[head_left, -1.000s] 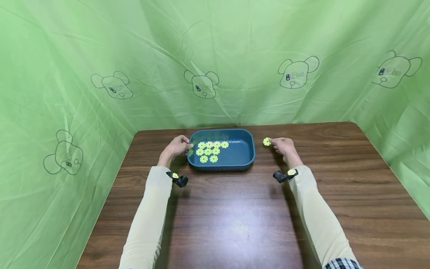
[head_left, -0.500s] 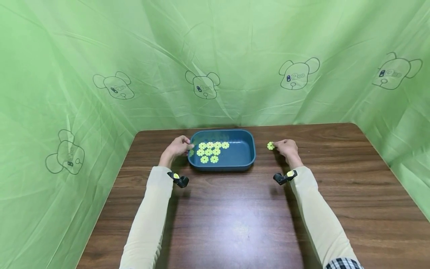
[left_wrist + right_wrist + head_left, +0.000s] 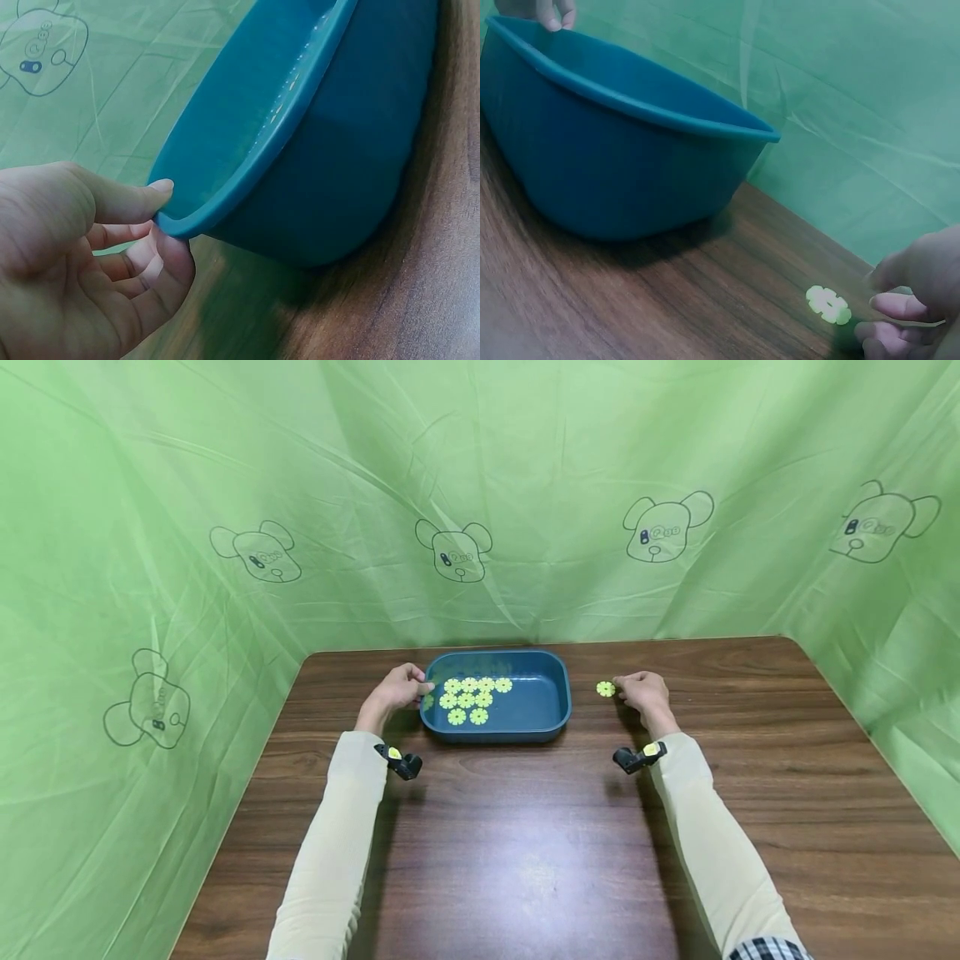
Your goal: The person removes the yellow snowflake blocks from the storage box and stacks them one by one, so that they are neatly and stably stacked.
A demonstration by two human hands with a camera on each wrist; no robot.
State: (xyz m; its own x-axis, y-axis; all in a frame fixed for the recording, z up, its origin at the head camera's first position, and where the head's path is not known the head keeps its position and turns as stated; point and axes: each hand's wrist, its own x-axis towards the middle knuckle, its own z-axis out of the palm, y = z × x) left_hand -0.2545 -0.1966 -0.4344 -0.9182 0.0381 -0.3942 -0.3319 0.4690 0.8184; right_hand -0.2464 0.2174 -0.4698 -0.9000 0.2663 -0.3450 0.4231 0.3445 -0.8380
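Note:
A dark blue plastic basin (image 3: 495, 739) sits on the table, with several yellow-green flower-shaped discs (image 3: 466, 701) flat on the left part of its floor. My left hand (image 3: 395, 687) pinches the basin's left rim, thumb over the edge and fingers beneath, as the left wrist view shows. Right of the basin, one more flower-shaped disc (image 3: 829, 304) lies flat on the wood. Just beside it is my right hand (image 3: 645, 693); in the right wrist view its thumb and fingers are apart from the disc and hold nothing visible.
The brown wooden table (image 3: 495, 852) ends at the back against a green cloth (image 3: 540, 593) printed with bear-head outlines. Cloth also hangs at both sides. A small black camera is strapped on each wrist. A bright light reflection shows on the table's front part.
My right hand has moved slightly right and toward me with the disc, set it on the table and let go of it. The left hand stays on the basin rim.

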